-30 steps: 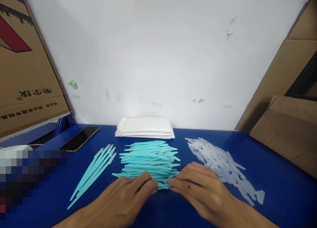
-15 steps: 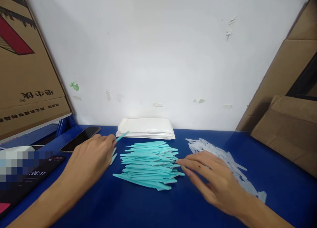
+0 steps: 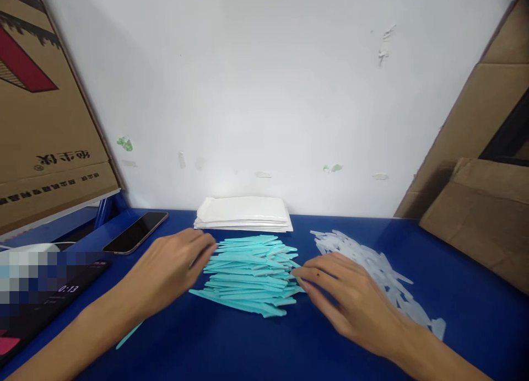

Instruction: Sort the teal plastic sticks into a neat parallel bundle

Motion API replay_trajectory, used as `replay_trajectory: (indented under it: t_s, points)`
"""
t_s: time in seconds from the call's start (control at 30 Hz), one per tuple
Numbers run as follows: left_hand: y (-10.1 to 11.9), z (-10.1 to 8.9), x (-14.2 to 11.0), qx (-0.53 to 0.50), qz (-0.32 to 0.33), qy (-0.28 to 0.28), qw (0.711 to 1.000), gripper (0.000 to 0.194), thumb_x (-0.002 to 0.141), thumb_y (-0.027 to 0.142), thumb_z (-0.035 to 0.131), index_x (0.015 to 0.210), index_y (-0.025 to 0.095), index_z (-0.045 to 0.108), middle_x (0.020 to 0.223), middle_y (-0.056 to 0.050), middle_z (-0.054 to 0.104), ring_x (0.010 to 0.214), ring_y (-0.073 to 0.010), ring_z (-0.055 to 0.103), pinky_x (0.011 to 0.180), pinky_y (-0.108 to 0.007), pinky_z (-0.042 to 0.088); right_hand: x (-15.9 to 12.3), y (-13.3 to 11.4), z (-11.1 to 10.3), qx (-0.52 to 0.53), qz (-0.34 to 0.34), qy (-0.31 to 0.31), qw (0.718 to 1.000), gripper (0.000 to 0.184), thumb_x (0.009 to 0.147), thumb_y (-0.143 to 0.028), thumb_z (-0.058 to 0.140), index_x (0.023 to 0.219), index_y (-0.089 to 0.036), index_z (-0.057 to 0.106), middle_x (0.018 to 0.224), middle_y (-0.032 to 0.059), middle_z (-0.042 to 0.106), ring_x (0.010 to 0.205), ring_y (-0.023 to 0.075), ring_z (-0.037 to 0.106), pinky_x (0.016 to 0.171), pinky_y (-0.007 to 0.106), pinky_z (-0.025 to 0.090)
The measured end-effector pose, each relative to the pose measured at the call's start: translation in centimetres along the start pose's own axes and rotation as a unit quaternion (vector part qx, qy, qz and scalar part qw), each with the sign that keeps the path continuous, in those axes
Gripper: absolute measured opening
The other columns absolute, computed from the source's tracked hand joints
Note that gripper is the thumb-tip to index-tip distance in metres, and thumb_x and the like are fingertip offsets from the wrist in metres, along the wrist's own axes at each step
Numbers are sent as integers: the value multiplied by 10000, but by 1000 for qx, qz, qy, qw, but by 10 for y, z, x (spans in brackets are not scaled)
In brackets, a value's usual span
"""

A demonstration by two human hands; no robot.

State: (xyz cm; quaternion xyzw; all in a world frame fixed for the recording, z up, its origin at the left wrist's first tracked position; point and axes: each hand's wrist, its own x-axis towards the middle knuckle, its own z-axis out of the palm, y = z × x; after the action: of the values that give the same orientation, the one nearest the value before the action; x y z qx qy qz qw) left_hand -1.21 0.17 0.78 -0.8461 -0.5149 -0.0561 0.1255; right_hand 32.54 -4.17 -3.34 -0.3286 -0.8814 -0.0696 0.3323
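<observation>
A pile of slim teal plastic sticks [image 3: 248, 276], shaped like eyebrow razors, lies in front of me on the blue table. My left hand [image 3: 182, 259] is at the pile's upper left edge, thumb and index finger closed around the end of a teal stick; its other fingers are curled. On the right side, my right hand [image 3: 343, 298] pinches stick ends between thumb and fingertips, palm down. One loose teal stick [image 3: 129, 336] sticks out from beneath my left forearm, partly hidden. Translucent white plastic pieces [image 3: 372, 262] of similar shape lie in a heap beyond my right hand, which covers some.
White flat packets [image 3: 243, 213] are stacked against the wall behind the pile. A phone [image 3: 136, 233] lies at the back left, with a second device showing a timer [image 3: 61, 298] nearer me. Cardboard boxes [image 3: 58, 122] flank the table on both sides.
My left hand no longer shows the raised teal stick and has moved right and slightly down to the pile. A loose stick now shows below my left forearm. My right hand has barely moved.
</observation>
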Motion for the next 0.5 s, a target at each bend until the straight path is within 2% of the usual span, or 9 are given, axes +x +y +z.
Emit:
replay_trajectory:
  t_s: [0.03, 0.1, 0.17, 0.23, 0.33, 0.43, 0.5]
  points:
    - [7, 0, -1, -41, 69, 20, 997, 340, 1092, 324, 359, 1053, 220, 680, 978, -76, 701, 900, -226, 667, 748, -324, 451, 0, 2, 0, -5, 8, -5, 1000, 216, 1055, -170, 532, 1209, -224, 673, 1041, 54, 747, 892, 215, 702, 786, 384, 531]
    - [22, 3, -7, -110, 191, 39, 975, 316, 1094, 279, 353, 1025, 229, 658, 907, -46, 663, 835, -203, 612, 692, -316, 412, 0, 6, 0, -16, 23, -15, 999, 227, 1064, -195, 520, 1238, -229, 661, 1043, 52, 750, 889, 218, 705, 798, 395, 538]
    - [35, 9, -16, -130, 246, 34, 960, 254, 1080, 233, 390, 1006, 228, 633, 883, -31, 632, 805, -199, 579, 667, -324, 387, 0, 13, -2, -28, 39, -20, 999, 253, 1070, -216, 510, 1286, -232, 640, 1046, 54, 755, 899, 226, 710, 819, 408, 547]
    - [44, 16, -22, -124, 272, 27, 954, 175, 1065, 216, 444, 1023, 225, 614, 912, -29, 627, 814, -204, 574, 657, -334, 374, -1, 22, -5, -40, 54, -18, 998, 275, 1071, -225, 505, 1318, -232, 626, 1050, 58, 762, 932, 235, 716, 846, 414, 554]
    - [49, 24, -25, -93, 280, 23, 955, 107, 1048, 188, 498, 1083, 224, 592, 1000, -34, 632, 834, -214, 580, 632, -346, 349, -2, 34, -10, -62, 80, -11, 995, 278, 1072, -230, 492, 1312, -240, 632, 1086, 61, 772, 988, 242, 725, 919, 439, 553]
    - [48, 29, -23, -68, 277, 21, 958, 138, 1037, 137, 508, 1113, 229, 575, 1034, -29, 626, 808, -206, 572, 605, -349, 313, -3, 43, -12, -74, 108, -7, 991, 282, 1077, -253, 479, 1315, -257, 630, 1104, 54, 781, 991, 242, 736, 1024, 508, 519]
    - [48, 30, -22, -54, 277, 16, 959, 163, 1037, 111, 496, 1119, 233, 567, 1031, -28, 622, 799, -204, 566, 599, -348, 298, -4, 45, -12, -68, 122, -10, 990, 302, 1079, -270, 474, 1350, -263, 608, 1057, 43, 786, 953, 236, 742, 1028, 523, 520]
